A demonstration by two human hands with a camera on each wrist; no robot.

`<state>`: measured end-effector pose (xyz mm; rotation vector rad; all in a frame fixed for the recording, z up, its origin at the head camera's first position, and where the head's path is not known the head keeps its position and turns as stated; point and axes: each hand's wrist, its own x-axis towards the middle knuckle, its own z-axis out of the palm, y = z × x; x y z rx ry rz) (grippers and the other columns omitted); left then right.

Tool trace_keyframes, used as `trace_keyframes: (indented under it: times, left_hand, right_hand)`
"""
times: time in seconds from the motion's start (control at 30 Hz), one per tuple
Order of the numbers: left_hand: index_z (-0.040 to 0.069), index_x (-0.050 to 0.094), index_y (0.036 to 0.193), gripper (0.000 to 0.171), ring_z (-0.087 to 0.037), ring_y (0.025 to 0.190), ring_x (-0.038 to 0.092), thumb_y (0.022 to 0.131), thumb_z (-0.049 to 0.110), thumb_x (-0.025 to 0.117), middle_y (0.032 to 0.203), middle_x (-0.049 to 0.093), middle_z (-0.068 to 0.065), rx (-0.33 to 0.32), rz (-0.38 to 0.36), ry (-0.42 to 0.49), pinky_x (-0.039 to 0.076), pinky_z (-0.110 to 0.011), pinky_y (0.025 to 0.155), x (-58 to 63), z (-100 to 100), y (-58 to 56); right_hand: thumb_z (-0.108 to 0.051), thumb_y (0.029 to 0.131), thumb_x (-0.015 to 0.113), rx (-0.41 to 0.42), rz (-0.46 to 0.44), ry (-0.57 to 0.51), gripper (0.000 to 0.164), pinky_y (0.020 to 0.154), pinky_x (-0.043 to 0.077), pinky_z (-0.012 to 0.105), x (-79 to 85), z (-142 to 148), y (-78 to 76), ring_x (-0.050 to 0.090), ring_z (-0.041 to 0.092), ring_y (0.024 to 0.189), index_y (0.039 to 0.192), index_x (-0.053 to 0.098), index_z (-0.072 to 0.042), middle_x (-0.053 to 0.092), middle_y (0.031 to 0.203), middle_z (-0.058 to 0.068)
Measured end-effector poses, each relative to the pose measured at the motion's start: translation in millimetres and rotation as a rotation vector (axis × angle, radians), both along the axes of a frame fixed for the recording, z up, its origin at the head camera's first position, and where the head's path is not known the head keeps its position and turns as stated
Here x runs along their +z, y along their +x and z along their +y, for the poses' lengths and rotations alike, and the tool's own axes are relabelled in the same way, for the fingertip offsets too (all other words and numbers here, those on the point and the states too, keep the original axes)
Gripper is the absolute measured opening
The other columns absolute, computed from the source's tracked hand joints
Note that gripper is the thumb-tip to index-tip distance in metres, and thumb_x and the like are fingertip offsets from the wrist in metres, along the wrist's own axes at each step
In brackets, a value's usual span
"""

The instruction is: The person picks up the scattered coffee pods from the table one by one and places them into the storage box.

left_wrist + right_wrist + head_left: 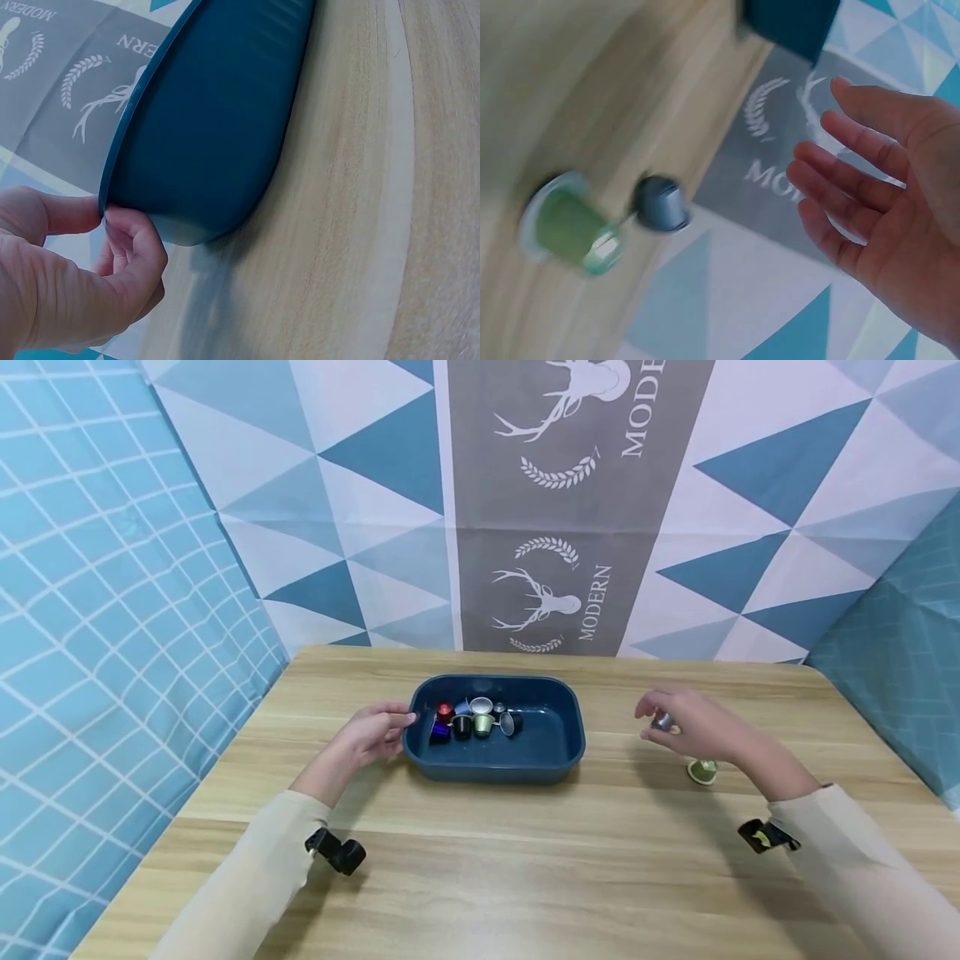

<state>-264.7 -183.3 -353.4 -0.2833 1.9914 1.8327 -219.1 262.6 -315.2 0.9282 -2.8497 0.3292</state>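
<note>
A dark blue plastic tub stands on the table. My left hand pinches its left rim between thumb and index finger, as the left wrist view shows at the tub wall. Inside, mostly toward the left, lie several coffee capsules, among them a red one, a black one and a light green one. To the right, my right hand hovers with fingers spread and loosely bent, holding nothing. Near it on the table are a grey capsule and a green capsule, rim down.
The wooden table reaches back to a patterned cloth hanging behind it. A blue gridded sheet hangs at the left, and a teal cloth at the right. Black wrist mounts sit on both sleeves.
</note>
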Motion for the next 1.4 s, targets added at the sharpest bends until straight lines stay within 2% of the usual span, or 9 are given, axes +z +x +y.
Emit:
trace_keyframes:
  times: [0.13,0.4,0.5,0.67,0.77,0.93,1.2,1.4]
  left_hand:
    - [0.007,0.046,0.122,0.027,-0.007,0.065,0.046,0.097,0.014,0.055,0.08,0.052,0.004,-0.01,-0.001,0.007,0.045,-0.019,0.061,-3.8,1.8,2.3]
    - [0.007,0.046,0.122,0.028,-0.006,0.067,0.048,0.096,0.013,0.056,0.08,0.054,0.005,-0.005,0.004,0.038,0.045,-0.019,0.063,-6.1,6.8,5.7]
    - [0.007,0.045,0.124,0.03,-0.006,0.066,0.048,0.097,0.013,0.056,0.08,0.053,0.005,0.0,-0.004,0.042,0.045,-0.02,0.063,-5.2,8.2,5.6]
    - [0.005,0.039,0.135,0.041,-0.007,0.065,0.045,0.098,0.015,0.055,0.083,0.052,0.004,-0.01,-0.007,0.037,0.044,-0.02,0.063,-1.8,8.1,3.2]
    - [0.004,0.037,0.138,0.045,-0.007,0.066,0.047,0.098,0.015,0.055,0.086,0.053,0.003,-0.008,0.0,0.029,0.044,-0.02,0.064,0.1,6.2,1.5]
    - [0.004,0.04,0.133,0.039,-0.006,0.065,0.049,0.098,0.014,0.054,0.082,0.055,0.004,-0.017,-0.001,0.018,0.045,-0.02,0.062,-1.1,3.5,0.3]
    - [0.005,0.04,0.133,0.038,-0.006,0.065,0.049,0.098,0.015,0.053,0.083,0.055,0.005,-0.016,-0.003,0.039,0.044,-0.02,0.061,-2.2,0.6,0.8]
    - [0.005,0.039,0.134,0.04,-0.005,0.066,0.05,0.098,0.015,0.053,0.085,0.056,0.005,-0.018,-0.007,0.046,0.045,-0.02,0.063,0.7,-0.2,0.2]
  right_hand:
    - [-0.01,0.081,0.075,-0.014,-0.007,0.035,0.018,0.073,0.053,0.034,-11.5,21.4,11.7,0.063,0.019,0.083,0.097,0.065,-0.007,0.066,0.093,0.003]
    - [-0.016,0.081,0.076,-0.12,-0.026,0.05,0.024,0.072,0.052,0.034,-28.7,55.7,27.4,0.061,0.019,0.085,0.1,0.065,-0.007,0.065,0.097,0.005]
    - [-0.016,0.079,0.077,-0.134,-0.03,0.049,0.026,0.07,0.052,0.033,-33.9,65.9,32.8,0.061,0.019,0.083,0.1,0.065,-0.007,0.064,0.097,0.005]
    - [-0.011,0.074,0.08,-0.125,0.01,0.047,0.028,0.067,0.052,0.031,-40.8,79.1,40.6,0.06,0.016,0.078,0.097,0.065,-0.008,0.063,0.096,0.003]
    - [-0.01,0.073,0.08,-0.115,0.016,0.039,0.029,0.067,0.052,0.031,-43.4,82.3,41.6,0.06,0.016,0.078,0.098,0.064,-0.007,0.064,0.095,0.002]
    - [-0.009,0.075,0.079,-0.111,-0.008,0.022,0.03,0.066,0.052,0.031,-46.6,83.2,41.5,0.06,0.015,0.079,0.1,0.063,-0.007,0.064,0.095,0.003]
    - [-0.005,0.07,0.081,-0.042,0.047,-0.029,0.034,0.061,0.049,0.024,-56.9,82.8,36.3,0.055,0.004,0.075,0.099,0.063,-0.005,0.063,0.09,-0.001]
    - [-0.003,0.071,0.081,-0.003,0.06,-0.057,0.033,0.06,0.048,0.024,-61.6,77.8,30.9,0.056,0.004,0.073,0.098,0.062,-0.004,0.062,0.088,0.0]
